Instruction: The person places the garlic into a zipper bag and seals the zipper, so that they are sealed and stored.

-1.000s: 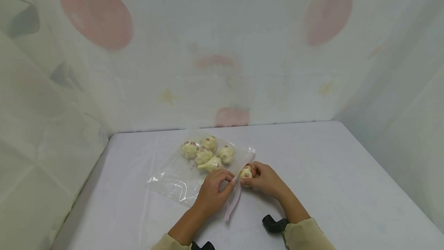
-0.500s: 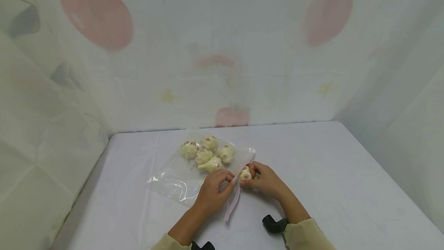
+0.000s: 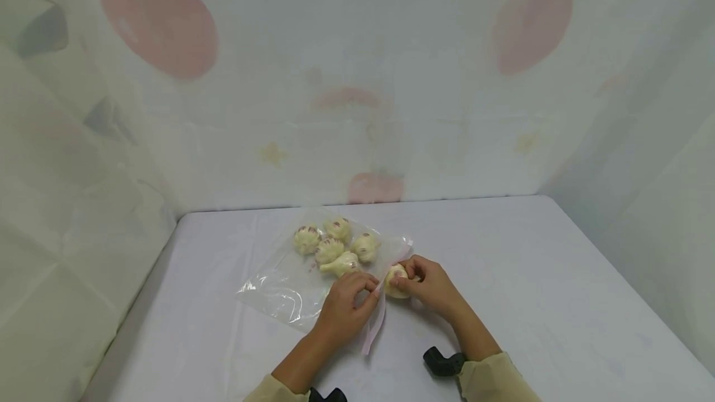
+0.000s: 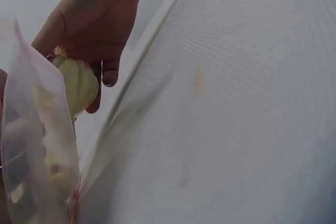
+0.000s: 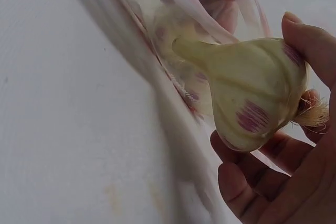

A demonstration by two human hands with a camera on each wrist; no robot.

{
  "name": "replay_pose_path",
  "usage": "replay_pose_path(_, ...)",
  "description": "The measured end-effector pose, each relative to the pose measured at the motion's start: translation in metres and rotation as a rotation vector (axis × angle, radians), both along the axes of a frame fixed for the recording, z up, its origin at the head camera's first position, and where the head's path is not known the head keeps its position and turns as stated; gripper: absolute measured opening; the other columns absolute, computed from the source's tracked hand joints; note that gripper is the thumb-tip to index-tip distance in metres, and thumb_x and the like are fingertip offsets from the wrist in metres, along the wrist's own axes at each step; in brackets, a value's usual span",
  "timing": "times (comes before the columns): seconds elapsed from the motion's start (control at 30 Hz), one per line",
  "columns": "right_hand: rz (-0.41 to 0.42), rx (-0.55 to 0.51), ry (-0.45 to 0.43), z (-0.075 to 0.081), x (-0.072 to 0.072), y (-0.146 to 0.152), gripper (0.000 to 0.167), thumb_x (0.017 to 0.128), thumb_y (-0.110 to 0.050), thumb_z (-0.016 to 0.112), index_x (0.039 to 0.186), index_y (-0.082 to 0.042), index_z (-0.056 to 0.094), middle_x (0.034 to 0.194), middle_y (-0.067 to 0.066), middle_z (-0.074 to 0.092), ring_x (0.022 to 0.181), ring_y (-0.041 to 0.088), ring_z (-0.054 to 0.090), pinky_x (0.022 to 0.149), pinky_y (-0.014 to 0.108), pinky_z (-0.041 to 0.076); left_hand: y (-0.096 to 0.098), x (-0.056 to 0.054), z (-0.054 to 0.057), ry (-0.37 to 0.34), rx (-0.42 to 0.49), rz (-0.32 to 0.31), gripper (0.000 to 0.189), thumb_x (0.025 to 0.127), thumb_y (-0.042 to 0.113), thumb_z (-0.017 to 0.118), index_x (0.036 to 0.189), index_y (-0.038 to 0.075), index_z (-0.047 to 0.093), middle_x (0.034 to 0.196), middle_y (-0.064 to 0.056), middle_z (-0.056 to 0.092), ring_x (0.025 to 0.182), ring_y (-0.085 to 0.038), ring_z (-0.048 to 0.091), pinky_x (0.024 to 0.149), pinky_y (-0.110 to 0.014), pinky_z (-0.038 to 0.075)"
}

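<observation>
My right hand holds a garlic bulb between thumb and fingers, right at the mouth of a clear zip bag. The bulb is pale with purple streaks; in the right wrist view its stem points into the opening and its roots face my palm. My left hand pinches the bag's pink zip edge with thumb and fingers. Inside the bag, several more garlic bulbs lie toward its far end. The left wrist view shows the held bulb just beyond the upright bag edge.
The bag lies flat on a white-covered table. A pale curtain with faded fruit prints hangs behind the table and down both sides. A black curved device is worn at my right wrist.
The garlic bulb in my right hand has turned, so its stem end now faces the bag's mouth. My right fingers have shifted their hold; my left hand and the bag stay put.
</observation>
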State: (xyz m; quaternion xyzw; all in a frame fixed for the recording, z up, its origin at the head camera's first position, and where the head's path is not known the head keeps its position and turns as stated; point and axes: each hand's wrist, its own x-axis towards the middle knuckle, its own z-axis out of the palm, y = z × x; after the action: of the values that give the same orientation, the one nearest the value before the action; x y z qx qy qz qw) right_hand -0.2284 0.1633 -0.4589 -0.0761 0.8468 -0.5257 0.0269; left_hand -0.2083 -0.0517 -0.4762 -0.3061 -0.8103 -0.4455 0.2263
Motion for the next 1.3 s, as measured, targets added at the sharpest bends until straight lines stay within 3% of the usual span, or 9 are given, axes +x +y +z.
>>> replay_pose_path(0.2,0.037,-0.029,-0.028,-0.002,0.000,-0.005,0.035,0.080,-0.027,0.081,0.077,-0.010,0.050,0.083,-0.002,0.056,0.069,0.011,0.048,0.053,0.021,0.037,0.001,-0.001,0.000,0.012,-0.004,0.013,0.012,0.089,0.012,0.069,0.080,0.017,0.064,0.095,0.007,0.070,0.097,-0.013,0.064,0.087,-0.033,0.051)
replay_pose_path(0.33,0.093,-0.037,-0.048,-0.004,0.003,-0.008,0.031,0.080,-0.029,0.081,0.077,-0.010,0.056,0.092,0.001,0.064,0.079,0.014,0.054,0.058,0.023,0.043,0.001,0.002,0.001,-0.027,0.002,0.031,0.011,0.088,0.012,0.069,0.080,0.017,0.064,0.097,0.006,0.068,0.100,-0.012,0.063,0.090,-0.033,0.050)
replay_pose_path(0.43,0.132,-0.047,-0.045,-0.004,0.004,-0.009,0.027,0.080,-0.026,0.080,0.077,-0.010,0.059,0.107,0.004,0.069,0.098,0.018,0.061,0.070,0.025,0.049,0.000,0.004,0.003,-0.080,0.010,0.036,0.011,0.089,0.012,0.069,0.080,0.017,0.064,0.100,0.006,0.066,0.102,-0.011,0.061,0.090,-0.032,0.050)
replay_pose_path(0.53,0.175,-0.040,-0.021,-0.006,0.005,-0.008,0.022,0.081,-0.024,0.080,0.078,-0.010,0.063,0.125,0.009,0.066,0.119,0.026,0.060,0.088,0.032,0.051,0.000,0.004,0.004,-0.106,0.014,0.042,0.011,0.089,0.012,0.069,0.080,0.018,0.063,0.101,0.006,0.065,0.101,-0.009,0.061,0.089,-0.031,0.051)
replay_pose_path(0.7,0.226,-0.017,-0.003,-0.010,0.004,-0.007,0.017,0.080,-0.027,0.081,0.081,-0.014,0.070,0.133,0.012,0.061,0.129,0.029,0.054,0.101,0.041,0.047,0.000,0.004,0.003,-0.086,0.024,0.053,0.011,0.089,0.011,0.070,0.081,0.016,0.064,0.102,0.005,0.065,0.102,-0.010,0.061,0.090,-0.031,0.050)
replay_pose_path(0.8,0.226,-0.010,0.001,-0.011,0.003,-0.008,0.014,0.080,-0.027,0.081,0.082,-0.017,0.071,0.132,0.009,0.062,0.129,0.027,0.053,0.100,0.038,0.047,0.001,0.003,0.003,-0.048,0.025,0.048,0.010,0.087,0.010,0.070,0.081,0.015,0.064,0.102,0.003,0.066,0.103,-0.012,0.061,0.090,-0.031,0.050)
replay_pose_path(1.07,0.261,-0.072,0.053,-0.014,0.003,-0.011,0.013,0.083,-0.017,0.078,0.089,-0.010,0.069,0.102,0.005,0.059,0.101,0.014,0.064,0.087,0.025,0.052,0.003,0.003,0.002,0.043,0.016,0.016,0.011,0.088,0.012,0.070,0.080,0.016,0.063,0.101,0.003,0.066,0.100,-0.013,0.060,0.088,-0.030,0.049)
replay_pose_path(1.3,0.243,-0.002,0.085,-0.017,0.001,-0.014,0.011,0.084,-0.016,0.077,0.091,-0.010,0.072,0.095,0.003,0.066,0.091,0.009,0.063,0.082,0.022,0.052,0.006,0.006,0.006,0.109,0.026,-0.004,0.011,0.088,0.010,0.069,0.079,0.015,0.063,0.100,0.003,0.066,0.098,-0.015,0.060,0.089,-0.031,0.048)
